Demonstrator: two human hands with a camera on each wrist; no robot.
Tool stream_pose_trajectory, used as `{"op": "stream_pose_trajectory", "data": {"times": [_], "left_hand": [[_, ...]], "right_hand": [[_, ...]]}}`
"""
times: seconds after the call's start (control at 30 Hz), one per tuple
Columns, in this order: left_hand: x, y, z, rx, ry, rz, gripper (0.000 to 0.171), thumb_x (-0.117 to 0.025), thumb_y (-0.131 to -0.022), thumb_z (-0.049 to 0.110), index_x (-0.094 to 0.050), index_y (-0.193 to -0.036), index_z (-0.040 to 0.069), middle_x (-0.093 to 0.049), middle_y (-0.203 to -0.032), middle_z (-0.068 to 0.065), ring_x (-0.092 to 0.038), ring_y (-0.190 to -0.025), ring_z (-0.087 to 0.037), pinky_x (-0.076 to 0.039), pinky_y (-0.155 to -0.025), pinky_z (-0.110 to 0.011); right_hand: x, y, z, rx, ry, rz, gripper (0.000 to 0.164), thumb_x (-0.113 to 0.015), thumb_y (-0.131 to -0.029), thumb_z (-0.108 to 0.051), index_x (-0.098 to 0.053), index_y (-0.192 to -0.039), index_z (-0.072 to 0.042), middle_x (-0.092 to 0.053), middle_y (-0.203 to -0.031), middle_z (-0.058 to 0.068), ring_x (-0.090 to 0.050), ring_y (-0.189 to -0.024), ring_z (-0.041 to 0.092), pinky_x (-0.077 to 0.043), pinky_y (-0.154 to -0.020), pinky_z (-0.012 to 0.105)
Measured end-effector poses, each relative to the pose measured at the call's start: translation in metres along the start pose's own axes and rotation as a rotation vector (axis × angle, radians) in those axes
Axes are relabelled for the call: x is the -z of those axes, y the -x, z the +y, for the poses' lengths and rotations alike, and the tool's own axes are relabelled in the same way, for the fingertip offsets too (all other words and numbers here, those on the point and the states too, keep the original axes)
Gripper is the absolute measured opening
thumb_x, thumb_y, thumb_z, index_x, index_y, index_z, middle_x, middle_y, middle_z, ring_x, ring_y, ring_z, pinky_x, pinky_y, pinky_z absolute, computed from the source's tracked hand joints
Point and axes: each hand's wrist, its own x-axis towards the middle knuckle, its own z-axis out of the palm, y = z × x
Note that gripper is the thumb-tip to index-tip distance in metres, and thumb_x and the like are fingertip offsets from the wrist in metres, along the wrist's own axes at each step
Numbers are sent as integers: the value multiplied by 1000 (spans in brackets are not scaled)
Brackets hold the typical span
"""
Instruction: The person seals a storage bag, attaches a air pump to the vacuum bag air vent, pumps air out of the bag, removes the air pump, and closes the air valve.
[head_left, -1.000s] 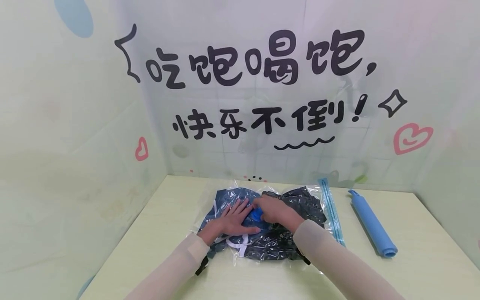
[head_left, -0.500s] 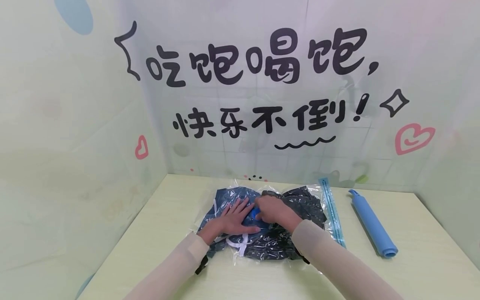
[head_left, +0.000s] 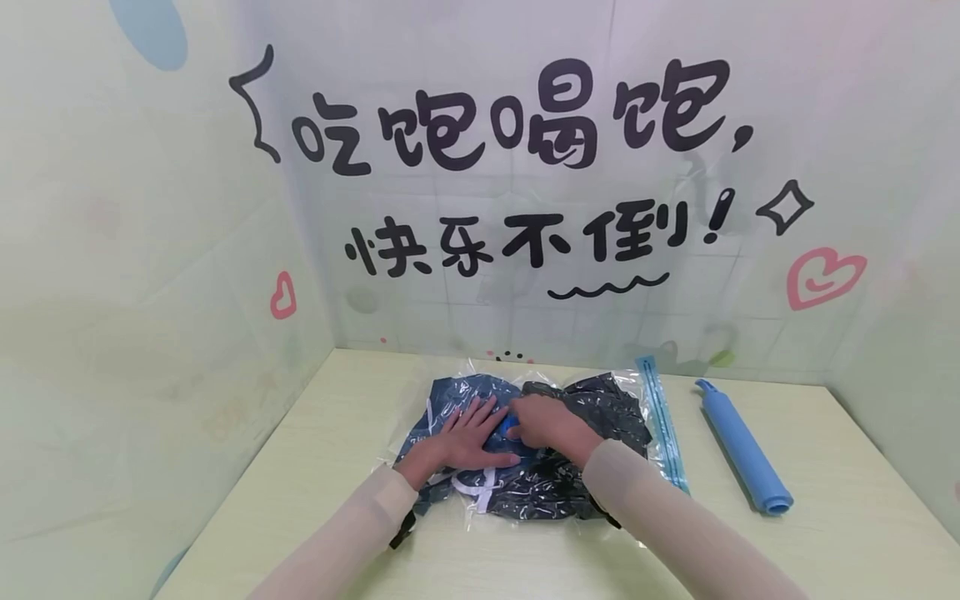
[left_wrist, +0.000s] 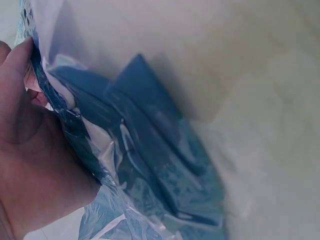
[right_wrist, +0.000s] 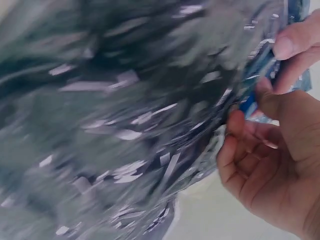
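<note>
A clear vacuum storage bag [head_left: 540, 498] lies on the table, packed with dark blue and black clothes [head_left: 607, 408]. My left hand [head_left: 467, 446] rests on its left half with fingers spread; in the left wrist view the plastic-covered blue cloth [left_wrist: 150, 130] runs beside that hand. Near the bag's middle, my right hand [head_left: 551, 425] pinches a round blue valve cap [head_left: 511, 427], mostly covered by the fingers. In the right wrist view the thumb and a finger hold the cap's edge [right_wrist: 247, 104], with fingers of the left hand [right_wrist: 300, 42] close by.
A teal zip strip [head_left: 663, 425] runs along the bag's right end. Farther right lies a blue hand pump [head_left: 746, 446] on the pale table [head_left: 847, 500]. Printed wall sheets [head_left: 555, 325] enclose the table at the back and both sides.
My right hand has turned slightly at the valve cap, and less of the blue shows now. The left hand, bag and pump have stayed in place.
</note>
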Motion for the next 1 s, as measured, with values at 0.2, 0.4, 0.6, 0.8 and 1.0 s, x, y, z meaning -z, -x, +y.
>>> {"op": "stream_pose_trajectory", "data": {"times": [0.2, 0.4, 0.6, 0.8, 1.0], "left_hand": [[-2, 0, -2, -6, 19, 0, 94, -50, -94, 71, -20, -164, 17, -7, -170, -7, 1, -153, -31, -5, -119, -55], [-4, -1, -3, -7, 23, 3, 92, -51, -95, 69, -18, -165, 19, -5, -170, -6, 2, -153, -31, -4, -119, -56], [-3, -3, -2, -7, 16, 3, 90, -52, -96, 68, -18, -165, 20, -6, -170, -6, 1, -153, -31, -6, -118, -57], [-1, -2, 0, -4, 10, 7, 90, -52, -96, 68, -19, -165, 20, -6, -170, -6, 1, -153, -32, -6, -118, -58], [-1, -2, 0, -3, 7, 8, 91, -52, -96, 68, -19, -165, 20, -6, -170, -6, 1, -153, -32, -7, -118, -57]], "right_hand": [[4, 4, 19, 148, -81, 20, 27, -76, -95, -21, -67, -117, -9, -61, -97, 3, -59, -90, 20, -51, -82, 40], [5, 5, 22, 245, -99, 27, 36, -73, -95, -6, -69, -130, -11, -64, -118, 6, -60, -109, 23, -48, -97, 42], [2, 7, 20, 246, -36, 67, 35, -75, -94, -8, -71, -128, -16, -63, -115, 1, -61, -105, 19, -51, -93, 41], [1, 6, 19, 240, 73, 85, 39, -76, -94, -16, -69, -132, -18, -60, -108, -3, -62, -96, 15, -55, -83, 40], [-1, 7, 17, 241, 161, 112, 39, -76, -95, -25, -69, -133, -17, -60, -104, -2, -65, -89, 17, -57, -76, 41]]}}
